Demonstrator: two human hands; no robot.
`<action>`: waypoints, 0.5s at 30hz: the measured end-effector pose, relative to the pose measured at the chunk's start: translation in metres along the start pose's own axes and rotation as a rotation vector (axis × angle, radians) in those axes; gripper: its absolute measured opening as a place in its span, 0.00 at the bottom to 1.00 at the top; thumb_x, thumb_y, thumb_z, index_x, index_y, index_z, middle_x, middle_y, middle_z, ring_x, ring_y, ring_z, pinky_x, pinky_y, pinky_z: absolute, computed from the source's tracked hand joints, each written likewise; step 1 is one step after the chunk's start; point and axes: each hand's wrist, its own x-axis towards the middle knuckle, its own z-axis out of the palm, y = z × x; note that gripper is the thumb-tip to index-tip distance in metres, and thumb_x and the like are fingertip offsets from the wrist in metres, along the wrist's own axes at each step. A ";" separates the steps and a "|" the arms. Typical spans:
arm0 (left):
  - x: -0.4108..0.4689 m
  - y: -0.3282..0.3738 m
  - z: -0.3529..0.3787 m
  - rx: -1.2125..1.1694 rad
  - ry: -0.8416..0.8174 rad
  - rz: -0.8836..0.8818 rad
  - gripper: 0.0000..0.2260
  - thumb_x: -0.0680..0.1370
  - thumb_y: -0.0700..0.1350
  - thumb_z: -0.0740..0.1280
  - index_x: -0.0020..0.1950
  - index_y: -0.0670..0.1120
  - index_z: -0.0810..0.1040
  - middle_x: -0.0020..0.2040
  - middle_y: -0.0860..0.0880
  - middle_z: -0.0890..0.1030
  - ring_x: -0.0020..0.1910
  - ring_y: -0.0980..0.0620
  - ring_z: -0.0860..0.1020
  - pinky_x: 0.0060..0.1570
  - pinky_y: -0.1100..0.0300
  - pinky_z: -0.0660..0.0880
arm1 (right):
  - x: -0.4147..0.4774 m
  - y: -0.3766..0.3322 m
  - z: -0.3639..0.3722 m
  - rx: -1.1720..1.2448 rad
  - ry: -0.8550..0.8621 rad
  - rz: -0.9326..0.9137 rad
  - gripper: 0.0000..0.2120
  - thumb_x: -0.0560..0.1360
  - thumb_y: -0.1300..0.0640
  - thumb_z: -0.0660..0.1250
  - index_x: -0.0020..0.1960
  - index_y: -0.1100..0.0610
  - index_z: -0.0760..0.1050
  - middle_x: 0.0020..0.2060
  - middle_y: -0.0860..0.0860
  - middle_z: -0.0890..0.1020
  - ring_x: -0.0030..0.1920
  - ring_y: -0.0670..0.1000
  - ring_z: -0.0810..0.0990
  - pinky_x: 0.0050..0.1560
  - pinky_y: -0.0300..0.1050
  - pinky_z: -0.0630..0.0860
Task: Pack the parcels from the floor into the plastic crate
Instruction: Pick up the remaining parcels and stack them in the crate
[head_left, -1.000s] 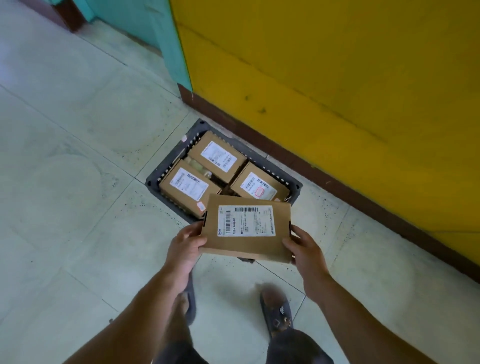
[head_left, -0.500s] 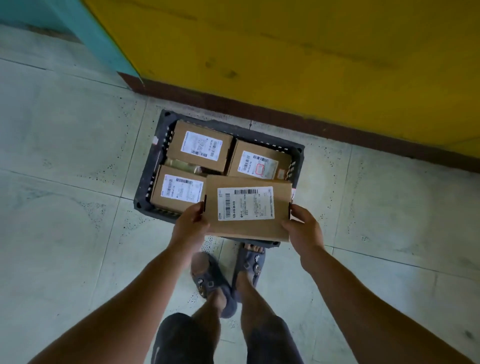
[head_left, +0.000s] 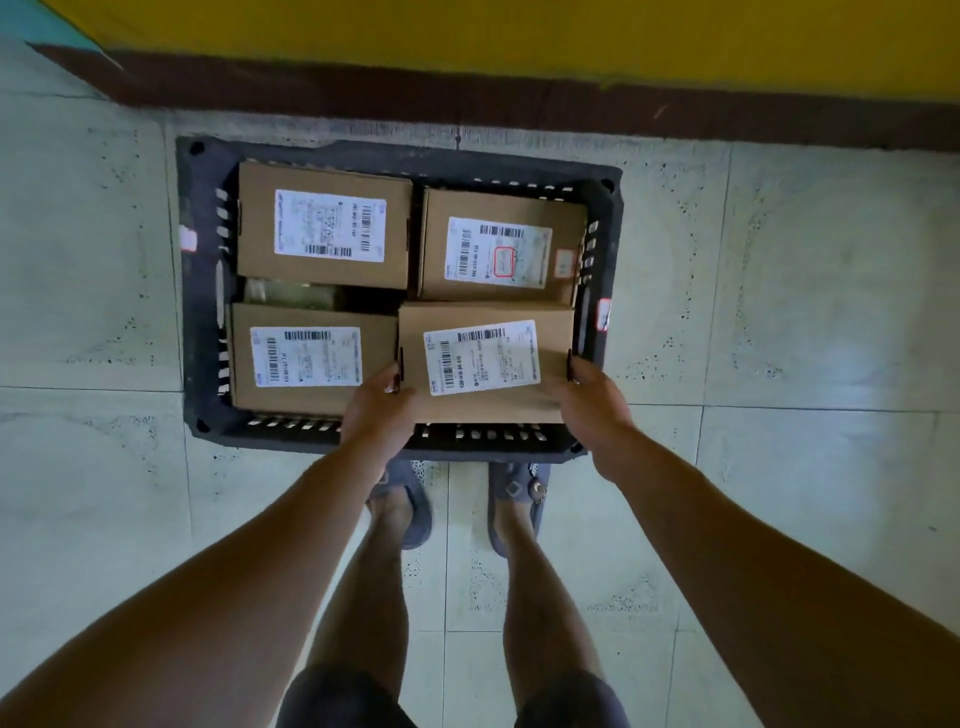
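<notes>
- Moved since a second ago, the carried parcel (head_left: 485, 364) is now over the plastic crate's (head_left: 200, 322) 4 o'clock quarter.
- Left hand (head_left: 376, 410) grips its left edge, fingers curled.
- Inside: near-left parcel (head_left: 311, 358) at 8 o'clock, far-left parcel (head_left: 322, 223) at 10, far-right parcel (head_left: 498, 244) at 2.
- Right hand (head_left: 592, 410) grips the right edge.

Single head view, aimed almost straight down, close above crate (head_left: 200, 322); wall (head_left: 467, 26) at top edge.
</notes>
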 end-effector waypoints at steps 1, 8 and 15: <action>0.005 -0.001 0.001 0.019 -0.022 0.008 0.13 0.76 0.41 0.61 0.54 0.56 0.79 0.50 0.51 0.83 0.40 0.50 0.79 0.39 0.55 0.74 | 0.004 0.001 0.003 0.006 -0.007 0.010 0.13 0.78 0.55 0.60 0.61 0.47 0.73 0.45 0.45 0.79 0.39 0.44 0.75 0.41 0.45 0.76; 0.029 -0.010 -0.003 0.411 -0.176 0.116 0.17 0.75 0.47 0.60 0.63 0.49 0.76 0.51 0.48 0.82 0.40 0.49 0.82 0.36 0.57 0.77 | 0.020 0.016 0.020 -0.155 -0.021 0.065 0.15 0.78 0.58 0.59 0.64 0.57 0.70 0.58 0.55 0.77 0.50 0.54 0.76 0.46 0.45 0.74; 0.036 0.004 -0.002 0.609 0.033 0.349 0.26 0.76 0.44 0.66 0.73 0.47 0.65 0.68 0.46 0.68 0.62 0.44 0.73 0.54 0.49 0.73 | 0.022 0.013 0.025 -0.396 0.126 -0.203 0.20 0.76 0.59 0.60 0.68 0.52 0.69 0.66 0.50 0.72 0.60 0.52 0.73 0.57 0.49 0.75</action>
